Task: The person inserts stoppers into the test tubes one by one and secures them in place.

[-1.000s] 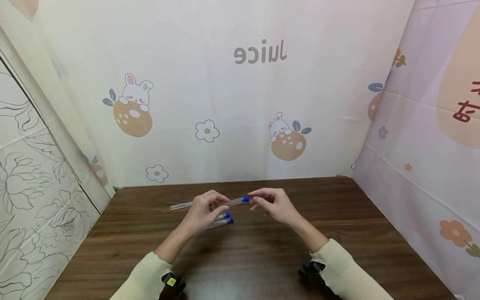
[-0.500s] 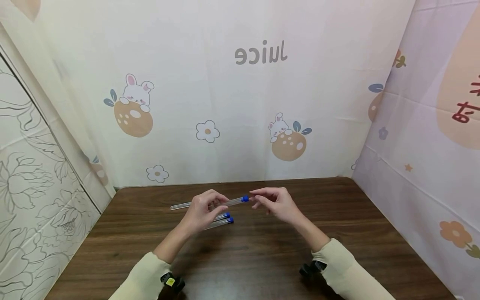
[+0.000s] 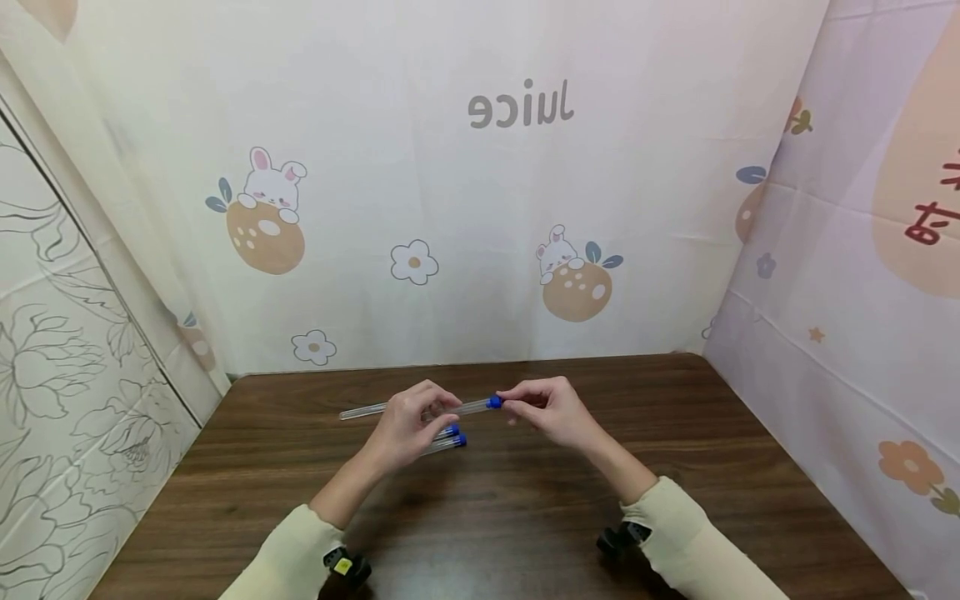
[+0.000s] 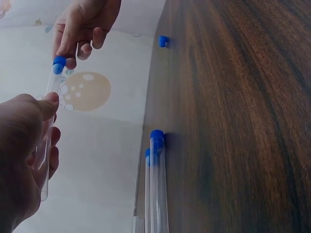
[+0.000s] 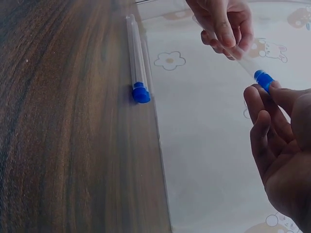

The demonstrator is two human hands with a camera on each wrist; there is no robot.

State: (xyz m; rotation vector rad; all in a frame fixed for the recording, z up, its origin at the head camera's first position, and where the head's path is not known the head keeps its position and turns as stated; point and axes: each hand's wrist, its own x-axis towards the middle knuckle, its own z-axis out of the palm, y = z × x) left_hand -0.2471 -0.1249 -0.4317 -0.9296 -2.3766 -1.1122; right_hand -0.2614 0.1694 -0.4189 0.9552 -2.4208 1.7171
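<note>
My left hand (image 3: 411,423) grips a clear test tube (image 4: 44,145) around its body, tilted above the table. My right hand (image 3: 551,408) pinches the blue cap (image 5: 264,80) on the tube's end between thumb and forefinger, its other fingers loosely bent. Beneath the left hand, two more clear test tubes (image 4: 159,189) with blue caps lie side by side on the table. Farther back lies another clear test tube (image 3: 362,412), its right end hidden behind the left hand. A loose blue cap (image 4: 164,41) rests on the table, hidden from the head view.
The dark wood table (image 3: 480,517) meets a printed cloth (image 3: 465,183) along its back edge. More cloth hangs at the right (image 3: 840,275) and left sides. Each sleeve carries a small black wrist camera (image 3: 347,565).
The right fingers stood slightly off the cap's end half a second ago; now they have come in and pinch it. The left hand and the tubes on the table have barely moved.
</note>
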